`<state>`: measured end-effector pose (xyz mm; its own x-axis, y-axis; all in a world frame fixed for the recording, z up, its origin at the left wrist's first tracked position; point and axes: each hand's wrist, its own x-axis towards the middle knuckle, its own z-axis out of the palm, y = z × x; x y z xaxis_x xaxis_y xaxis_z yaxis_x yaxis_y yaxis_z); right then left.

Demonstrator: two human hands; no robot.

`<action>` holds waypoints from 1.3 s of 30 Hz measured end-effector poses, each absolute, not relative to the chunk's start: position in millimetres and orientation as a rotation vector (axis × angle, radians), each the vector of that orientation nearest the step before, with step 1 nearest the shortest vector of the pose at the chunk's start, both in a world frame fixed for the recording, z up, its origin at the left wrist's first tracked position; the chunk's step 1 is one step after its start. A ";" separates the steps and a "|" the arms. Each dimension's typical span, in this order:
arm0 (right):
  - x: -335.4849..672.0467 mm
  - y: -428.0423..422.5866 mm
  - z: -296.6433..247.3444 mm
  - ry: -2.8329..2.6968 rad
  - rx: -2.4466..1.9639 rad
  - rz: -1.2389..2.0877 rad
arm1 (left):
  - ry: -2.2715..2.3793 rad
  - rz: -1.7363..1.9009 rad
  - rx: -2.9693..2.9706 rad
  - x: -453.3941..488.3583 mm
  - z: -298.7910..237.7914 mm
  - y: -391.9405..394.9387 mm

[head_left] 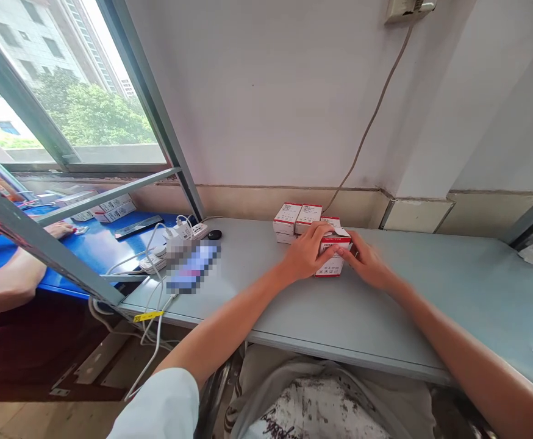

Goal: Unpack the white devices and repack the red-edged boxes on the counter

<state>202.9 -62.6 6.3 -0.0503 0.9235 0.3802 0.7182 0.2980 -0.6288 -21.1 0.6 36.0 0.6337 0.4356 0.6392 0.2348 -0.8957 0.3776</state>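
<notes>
My left hand (305, 251) and my right hand (367, 263) grip a white box with a red top band and the printed word "DETECTOR" (333, 259) from either side. The box stands on a grey table (431, 305) and its lower part shows below my fingers. A small stack of similar white-and-red boxes (291, 222) stands just behind my left hand, against the wall. One more box (330, 221) is partly hidden behind my hands.
Left of my hands lie a blurred phone (193, 267), a white power strip (197, 231), chargers, white cables and a small black object (214, 235). Beyond the window frame (33, 241), a person's hand (60, 230) rests on a blue table (88, 244) with boxes.
</notes>
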 end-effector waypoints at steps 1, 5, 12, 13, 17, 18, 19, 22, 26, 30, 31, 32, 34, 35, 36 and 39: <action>203.2 -62.3 6.0 -1.822 -1.479 0.345 | 0.539 1.118 2.600 -21.0 35.6 0.9; 203.9 -61.9 5.1 -1.849 -1.487 0.342 | 0.529 1.118 2.601 -20.6 35.3 1.2; 204.9 -62.1 4.3 -1.898 -1.498 0.361 | 0.542 1.086 2.591 -20.3 35.9 0.7; 204.9 -62.2 4.5 -1.903 -1.505 0.367 | 0.541 1.085 2.588 -20.3 35.8 0.8; 204.1 -63.5 6.2 -1.906 -1.530 0.376 | 0.533 1.081 2.588 -20.5 36.0 0.9; 203.7 -63.9 6.8 -1.906 -1.528 0.379 | 0.534 1.080 2.586 -20.6 36.3 0.8; 203.4 -64.3 7.4 -1.906 -1.525 0.383 | 0.537 1.077 2.584 -20.6 36.5 0.6; 202.6 -65.1 8.4 -1.901 -1.528 0.387 | 0.543 1.069 2.581 -20.6 37.3 0.0; 202.8 -65.1 8.0 -1.901 -1.535 0.388 | 0.547 1.067 2.581 -20.6 37.3 -0.1; 203.1 -64.9 8.1 -1.898 -1.534 0.408 | 0.542 1.066 2.580 -20.5 36.8 0.7; 203.0 -64.9 8.4 -1.899 -1.537 0.411 | 0.541 1.066 2.580 -20.6 36.8 0.8; 202.8 -65.0 8.8 -1.901 -1.540 0.412 | 0.540 1.063 2.580 -20.6 37.0 0.8; 202.5 -65.1 9.5 -1.904 -1.549 0.415 | 0.542 1.054 2.581 -20.8 37.5 0.5; 202.3 -65.2 9.7 -1.905 -1.550 0.424 | 0.543 1.048 2.581 -20.9 37.8 0.3; 202.2 -65.2 9.7 -1.905 -1.549 0.438 | 0.545 1.044 2.581 -20.9 38.1 0.1; 202.3 -65.1 9.0 -1.899 -1.545 0.483 | 0.547 1.039 2.582 -21.0 38.9 -0.6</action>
<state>202.3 -65.1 9.0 -0.1094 0.9639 0.2427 0.7308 0.2435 -0.6377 -21.0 -0.6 38.9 0.6654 0.4531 0.5932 0.2327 -0.8810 0.4119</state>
